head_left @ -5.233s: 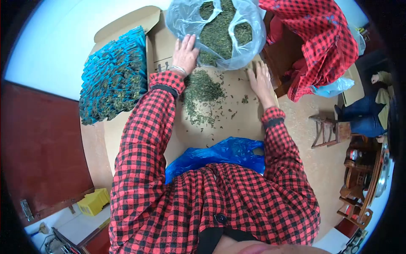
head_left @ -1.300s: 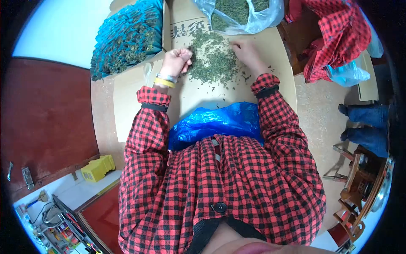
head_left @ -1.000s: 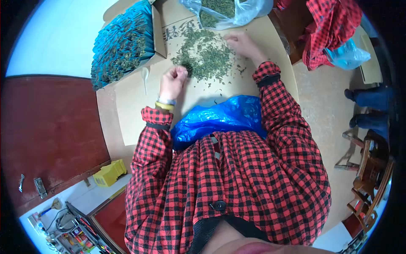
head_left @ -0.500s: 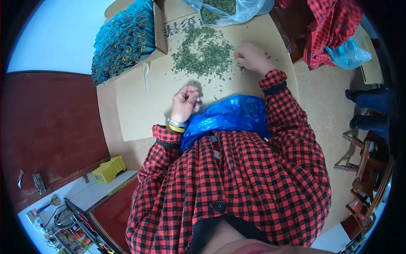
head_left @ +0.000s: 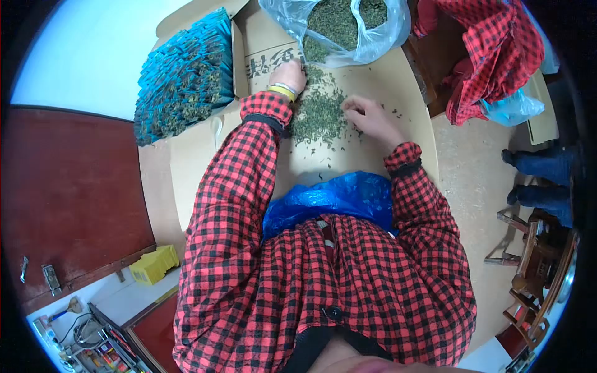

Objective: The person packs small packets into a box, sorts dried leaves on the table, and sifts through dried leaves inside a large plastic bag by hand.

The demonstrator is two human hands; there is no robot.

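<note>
Leaves [head_left: 318, 118], dark green and chopped or curled, lie in a loose, patchy spread on the cardboard-covered worktop [head_left: 397, 87], around its middle, with stray bits towards the right and near edges. The two hands are apart, one on each side of the spread. The left hand [head_left: 290, 76] is at its far left, near the mouth of a clear plastic bag [head_left: 397, 32] of similar leaves at the far edge; its fingertips are hard to make out, so I cannot tell what it grips. The right hand [head_left: 368, 118] is curled at the right-hand margin, thumb near the fingers; whether anything is pinched there I cannot tell. An open carton [head_left: 238, 59] of upright blue packets [head_left: 186, 81] fills the far left corner. A white spoon [head_left: 216, 128] lies by the left edge; blue plastic [head_left: 339, 198] covers the near edge.
</note>
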